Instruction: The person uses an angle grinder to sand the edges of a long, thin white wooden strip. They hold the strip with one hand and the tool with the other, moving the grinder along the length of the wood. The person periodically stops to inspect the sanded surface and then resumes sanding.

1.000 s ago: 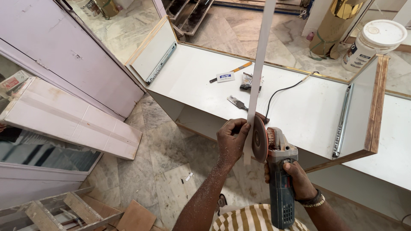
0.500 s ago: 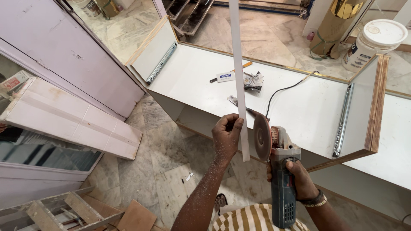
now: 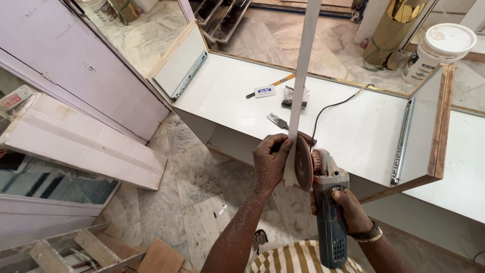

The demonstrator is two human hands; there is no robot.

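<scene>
The left hand (image 3: 270, 159) grips a long white laminate strip (image 3: 302, 86) upright, its lower edge against the disc of an angle grinder (image 3: 326, 202). The right hand (image 3: 348, 210) is wrapped around the grinder's body, over the white bench (image 3: 353, 126).

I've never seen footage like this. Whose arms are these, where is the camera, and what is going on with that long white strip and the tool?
The camera sits on a person's head and looks down, so the two arms are that person's own. The left hand grips a long white strip that stands nearly upright. The right hand holds a blue angle grinder, whose round disc lies against the strip's lower end. Behind them is a white cabinet panel with metal drawer slides. On it lie a pencil, a small white and blue packet, a few small tools and the grinder's black cord. A white bucket stands on the marble floor beyond.
</scene>
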